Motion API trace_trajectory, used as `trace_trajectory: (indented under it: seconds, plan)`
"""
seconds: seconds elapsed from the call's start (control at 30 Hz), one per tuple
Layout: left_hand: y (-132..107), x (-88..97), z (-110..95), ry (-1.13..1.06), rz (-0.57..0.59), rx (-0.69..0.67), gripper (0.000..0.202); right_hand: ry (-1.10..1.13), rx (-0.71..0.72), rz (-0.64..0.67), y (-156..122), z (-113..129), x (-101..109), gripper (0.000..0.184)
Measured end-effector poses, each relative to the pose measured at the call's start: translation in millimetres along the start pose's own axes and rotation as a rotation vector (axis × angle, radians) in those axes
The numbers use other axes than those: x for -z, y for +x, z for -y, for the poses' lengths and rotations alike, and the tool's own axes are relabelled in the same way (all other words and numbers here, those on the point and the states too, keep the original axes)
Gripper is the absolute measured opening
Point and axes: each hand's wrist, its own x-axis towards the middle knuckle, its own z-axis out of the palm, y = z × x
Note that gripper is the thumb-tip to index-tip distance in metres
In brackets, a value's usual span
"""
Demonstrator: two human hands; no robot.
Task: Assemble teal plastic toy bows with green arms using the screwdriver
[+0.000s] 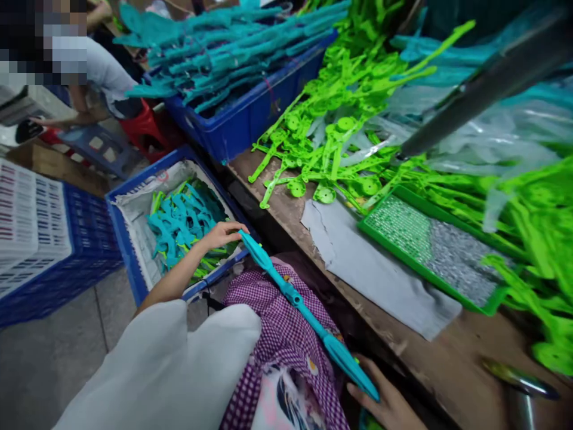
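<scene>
A long teal plastic strip (304, 304) runs diagonally across lower centre, left hand (221, 234) gripping its upper end, right hand (387, 403) its lower. It looks light, stiff, slightly springy; best held at both ends.

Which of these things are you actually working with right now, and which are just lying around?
In hand:
long teal plastic piece, held by left hand and right hand
blue crate of teal pieces, beside the left hand

Lying about:
green plastic pieces
green tray
grey cloth
</scene>
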Motion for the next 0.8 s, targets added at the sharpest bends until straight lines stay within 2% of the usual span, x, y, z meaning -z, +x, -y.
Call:
trace_trajectory:
  seconds: [0.07,0.1,0.2,0.23,0.3,0.33,0.4,0.47,0.53,0.6,0.67,0.73,0.77,0.8]
  plan:
    - [-22.0,7.2,3.5,-0.029,-0.128,-0.001,0.041,0.039,-0.036,0.144,-0.9,24.5,5.6,0.053]
    - [-33.9,11.4,5.7,-0.056,-0.248,-0.01,0.038,0.055,-0.05,0.187,-2.9,39.8,8.5,0.055]
    - [-67.3,16.9,14.9,-0.239,-0.757,-0.076,0.044,0.06,-0.058,0.165,1.1,97.5,13.2,0.057]
    - [-76.9,12.8,18.7,-0.337,-0.901,-0.075,0.051,0.053,-0.04,0.169,9.7,119.4,10.9,0.055]
    - [-93.7,-8.7,26.1,-0.581,-1.045,0.021,0.06,0.054,0.003,0.233,39.8,163.4,-2.7,0.058]
    - [-100.8,-25.6,28.9,-0.722,-0.993,0.15,0.058,0.062,0.023,0.256,59.7,184.3,-14.0,0.06]
    - [-111.1,-65.9,31.1,-0.969,-0.79,0.367,0.064,0.086,0.105,0.267,102.5,222.5,-42.7,0.062]
    - [-113.3,-102.6,27.9,-1.108,-0.655,0.372,0.078,0.095,0.128,0.294,139.6,254.7,-73.9,0.063]
    - [-106.4,-121.8,22.4,-1.198,-0.605,0.294,0.081,0.066,0.078,0.285,164.6,280.9,-100.8,0.063]
    - [-95.7,-117.9,20.2,-1.238,-0.649,0.22,0.075,0.042,0.058,0.285,179.2,301.7,-119.9,0.06]
    - [-89.5,-94.9,25.1,-1.206,-0.733,0.204,0.064,0.04,0.108,0.315,188.5,318.4,-134.0,0.06]
    - [-92.5,-62.3,36.9,-1.124,-0.784,0.307,0.049,0.017,0.202,0.37,195.7,332.2,-149.0,0.063]
    - [-97.0,-45.1,44.9,-1.065,-0.775,0.411,0.041,-0.021,0.252,0.392,198.8,338.0,-158.0,0.064]
    - [-102.6,-28.3,53.9,-1.044,-0.771,0.456,0.036,-0.073,0.299,0.408,201.4,342.9,-167.8,0.063]
